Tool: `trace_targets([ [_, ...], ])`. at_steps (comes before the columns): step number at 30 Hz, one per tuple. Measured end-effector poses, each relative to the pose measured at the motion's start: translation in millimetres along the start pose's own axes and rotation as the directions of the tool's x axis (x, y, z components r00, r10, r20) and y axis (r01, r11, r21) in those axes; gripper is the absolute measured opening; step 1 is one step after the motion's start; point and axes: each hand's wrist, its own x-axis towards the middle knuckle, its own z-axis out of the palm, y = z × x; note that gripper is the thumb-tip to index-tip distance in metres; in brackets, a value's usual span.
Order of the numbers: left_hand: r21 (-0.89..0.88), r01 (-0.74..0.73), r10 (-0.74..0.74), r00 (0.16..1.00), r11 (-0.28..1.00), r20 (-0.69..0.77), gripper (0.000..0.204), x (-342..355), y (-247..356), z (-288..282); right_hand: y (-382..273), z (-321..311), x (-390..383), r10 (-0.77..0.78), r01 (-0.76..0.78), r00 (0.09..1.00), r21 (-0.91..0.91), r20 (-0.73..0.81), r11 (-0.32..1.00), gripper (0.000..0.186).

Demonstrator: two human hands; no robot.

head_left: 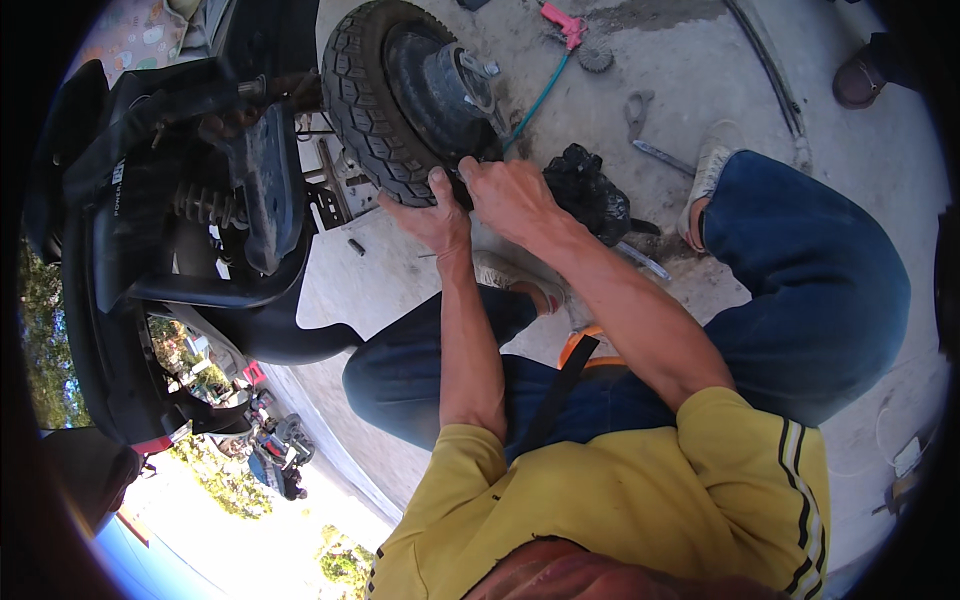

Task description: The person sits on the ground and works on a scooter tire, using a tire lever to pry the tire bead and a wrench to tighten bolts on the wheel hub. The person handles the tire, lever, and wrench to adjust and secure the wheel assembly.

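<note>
Upper centre | your left hand spreads against knobby rubber tire | your right hand curls, grasp I cannot tell

A wheel, its dark tyre deeply treaded and dusty around a broad grey-black hub, sits tilted just beside the black motorcycle, blocky tread turned toward the motorcycle, hub face turned away, a metal fitting protruding from it.
</note>
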Motion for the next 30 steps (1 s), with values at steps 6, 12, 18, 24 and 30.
trace_targets([
  [6, 0.074, 0.048, -0.050, 0.998, 0.996, 0.025, 0.101, 0, -5, -3, 8, 10, -5, 0.011, -0.011, 0.999, 0.007, -0.050, 1.000, 0.013],
  [12, 0.155, 0.138, -0.151, 0.986, 0.978, 0.072, 0.105, -11, 14, -6, 20, 22, -5, 0.023, -0.020, 0.996, 0.033, -0.084, 0.999, 0.020],
  [18, -0.171, 0.235, -0.223, 0.971, 0.957, 0.087, 0.088, -28, -14, -28, 19, 14, -7, 0.086, -0.087, 0.996, 0.077, 0.021, 0.993, 0.034],
  [24, -0.483, 0.580, -0.490, 0.814, 0.656, 0.312, 0.067, 14, -18, -58, 3, 9, -11, 0.106, -0.108, 0.994, 0.037, 0.040, 0.993, 0.038],
  [30, -0.639, 0.628, -0.550, 0.755, 0.445, 0.358, 0.056, 15, -27, -53, -7, 7, -25, 0.013, -0.041, 0.987, -0.175, -0.159, 0.984, 0.043],
])
